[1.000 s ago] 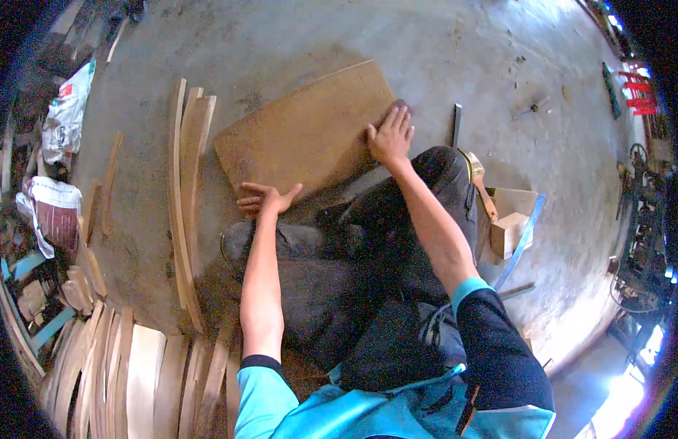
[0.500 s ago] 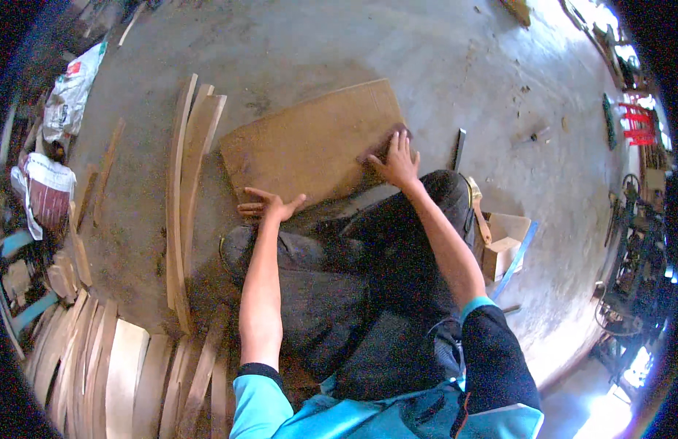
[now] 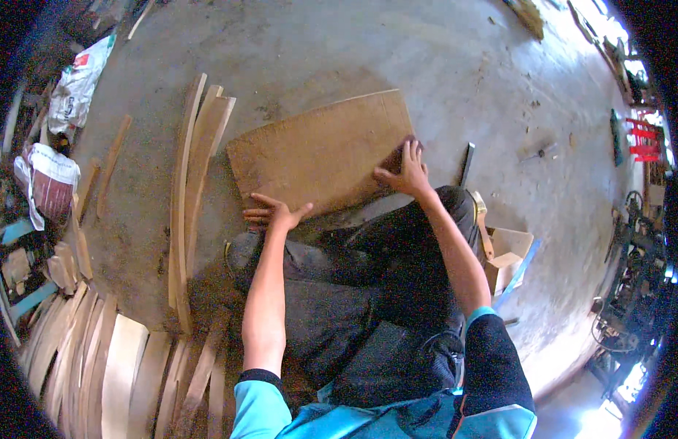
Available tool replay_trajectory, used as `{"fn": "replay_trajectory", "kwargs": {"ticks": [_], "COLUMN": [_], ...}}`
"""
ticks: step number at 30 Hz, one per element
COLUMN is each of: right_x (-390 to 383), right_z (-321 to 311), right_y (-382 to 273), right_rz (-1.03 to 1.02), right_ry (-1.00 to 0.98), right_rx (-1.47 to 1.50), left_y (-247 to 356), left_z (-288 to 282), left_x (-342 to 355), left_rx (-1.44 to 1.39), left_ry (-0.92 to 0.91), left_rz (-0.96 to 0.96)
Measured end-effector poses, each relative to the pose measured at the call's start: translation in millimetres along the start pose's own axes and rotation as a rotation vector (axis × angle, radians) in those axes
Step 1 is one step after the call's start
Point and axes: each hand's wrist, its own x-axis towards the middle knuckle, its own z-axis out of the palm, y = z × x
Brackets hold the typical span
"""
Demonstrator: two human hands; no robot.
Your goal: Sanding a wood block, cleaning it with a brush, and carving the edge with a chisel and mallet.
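A flat brown rectangular board [image 3: 320, 143] lies tilted in front of my crossed legs. My left hand [image 3: 277, 214] rests at its near left corner, fingers spread to the left and thumb stretched along the near edge; it grips nothing that I can see. At the right end of the board, my right hand [image 3: 410, 175] presses a dark reddish-brown piece of sandpaper [image 3: 394, 156] to the surface. The sandpaper shows between the thumb and the fingers, partly hidden by the hand.
Long curved wood strips [image 3: 184, 197] lie left of the board. Several more slats [image 3: 123, 373] are stacked at the lower left, below white sacks [image 3: 81, 86]. By my right knee are a paintbrush [image 3: 484, 227], a small cardboard box [image 3: 506, 265] and a dark bar [image 3: 467, 165].
The view has shifted slightly, so everything sits a little lower and mostly further right. My right hand stays on the sandpaper near the board's right end; my left hand keeps its place at the corner.
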Motion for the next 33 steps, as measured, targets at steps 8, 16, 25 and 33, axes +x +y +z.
{"fn": "replay_trajectory", "kwargs": {"ticks": [8, 16, 25, 33], "right_x": [34.6, -46.2, -9.5, -1.8], "right_z": [-23.0, 7.4, -11.8, -10.2], "right_y": [54.1, 23.4, 80.6, 101.6], "right_rz": [0.124, -0.194, 0.276, 0.272], "right_ry": [0.251, 0.082, 0.219, 0.258], "right_rx": [-0.180, -0.429, 0.004, 0.129], "left_y": [143.2, 97.5, 81.8, 118.4], "left_z": [-28.5, 4.5, 4.2, -59.4], "left_x": [-45.3, -6.2, 44.8, -18.2], "left_rx": [0.071, -0.338, -1.215, -0.957], "left_ry": [-0.154, 0.013, -0.150, 0.179], "left_rz": [-0.190, -0.174, -0.484, -0.333]}}
